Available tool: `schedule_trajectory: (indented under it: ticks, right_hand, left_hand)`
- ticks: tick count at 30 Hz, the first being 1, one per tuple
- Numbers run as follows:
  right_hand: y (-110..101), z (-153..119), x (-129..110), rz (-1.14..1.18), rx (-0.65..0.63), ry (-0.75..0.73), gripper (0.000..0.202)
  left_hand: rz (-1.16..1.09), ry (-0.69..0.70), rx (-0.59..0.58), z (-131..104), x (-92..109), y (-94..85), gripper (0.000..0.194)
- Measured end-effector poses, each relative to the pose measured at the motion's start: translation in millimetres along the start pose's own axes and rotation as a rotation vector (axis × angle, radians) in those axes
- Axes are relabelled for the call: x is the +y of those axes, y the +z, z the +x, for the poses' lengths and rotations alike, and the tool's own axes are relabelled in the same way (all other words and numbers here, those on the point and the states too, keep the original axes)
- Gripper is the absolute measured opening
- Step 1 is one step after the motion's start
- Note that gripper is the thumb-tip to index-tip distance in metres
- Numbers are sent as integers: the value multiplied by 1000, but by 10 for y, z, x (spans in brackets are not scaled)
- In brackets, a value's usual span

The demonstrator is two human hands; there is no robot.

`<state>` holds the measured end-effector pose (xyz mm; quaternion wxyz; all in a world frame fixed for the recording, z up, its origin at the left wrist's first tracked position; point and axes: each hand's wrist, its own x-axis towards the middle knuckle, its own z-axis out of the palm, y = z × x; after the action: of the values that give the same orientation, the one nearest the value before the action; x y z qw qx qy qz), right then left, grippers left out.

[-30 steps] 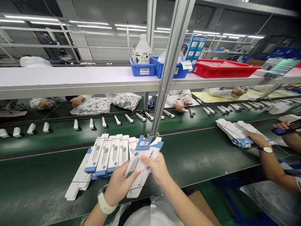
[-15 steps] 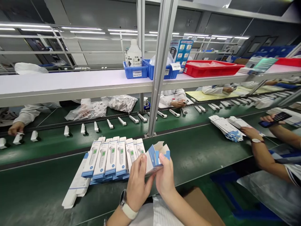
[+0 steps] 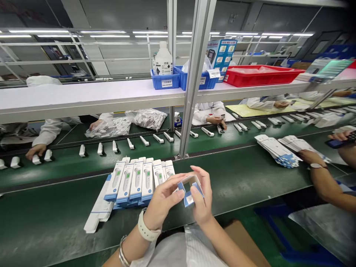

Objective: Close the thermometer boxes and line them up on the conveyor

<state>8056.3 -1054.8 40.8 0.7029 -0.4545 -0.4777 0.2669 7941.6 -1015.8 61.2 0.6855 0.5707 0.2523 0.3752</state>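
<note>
Between my two hands I hold a small white and blue carton (image 3: pixel 189 200), its open end turned toward me. My left hand (image 3: pixel 164 198) grips its left side, thumb at the rim. My right hand (image 3: pixel 203 198) wraps the right side, with the thumb pressing near a blue end flap. Just left of my hands lies a row of closed thermometer boxes (image 3: pixel 137 180), stacked and leaning together on the green belt (image 3: pixel 233 181). Flattened cartons (image 3: pixel 97 211) stick out under the left end of that row.
White thermometers (image 3: pixel 144 141) line the far belt. A metal post (image 3: pixel 191 81) rises ahead, beside a shelf with blue bins (image 3: pixel 166 82) and a red tray (image 3: pixel 258 77). At right, a co-worker's hand (image 3: pixel 311 157) touches flat cartons (image 3: pixel 276 151); other workers sit opposite.
The carton has tilted so its open end now faces me, and my fingers have shifted around it. The view has moved slightly. The co-worker's phone-like device at right has moved toward the edge.
</note>
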Motion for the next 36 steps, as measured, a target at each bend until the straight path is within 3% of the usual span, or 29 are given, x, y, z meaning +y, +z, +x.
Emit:
schedule_trajectory:
  ticks: [4,8,13,15,17,20,22,24,27,31,33,36]
  right_hand:
    - [-1,33,15,-43,26,0,41]
    - [13,59,27,1,105,-68,45]
    - [26,80,33,23,79,-119,55]
    - [11,89,45,2,45,-151,58]
    - [-19,107,58,-21,13,-181,60]
    - [-78,152,71,-52,-12,-199,59]
    - [-111,186,74,-76,-25,-199,58]
    - [-131,214,80,-104,-51,-214,59]
    - [-153,246,98,-151,-98,-254,61]
    - [-202,289,119,-214,-171,-276,61]
    - [-222,310,123,-249,-196,-269,59]
    - [-227,326,120,-272,-186,-245,56]
  left_hand:
    - [-54,-18,121,1,1,79,27]
    - [-114,-37,158,-24,-3,134,29]
    - [-62,-16,260,-46,-62,159,27]
    - [88,113,291,-42,-95,143,23]
    - [290,348,289,-27,-112,100,27]
    - [576,679,170,14,-103,-4,41]
    - [663,748,66,41,-90,-65,45]
    - [616,693,39,58,-86,-92,36]
    - [406,447,145,67,-88,-66,16]
    - [229,145,123,85,-70,-19,31]
    - [260,129,92,97,-58,-10,24]
    - [338,163,150,106,-59,4,20]
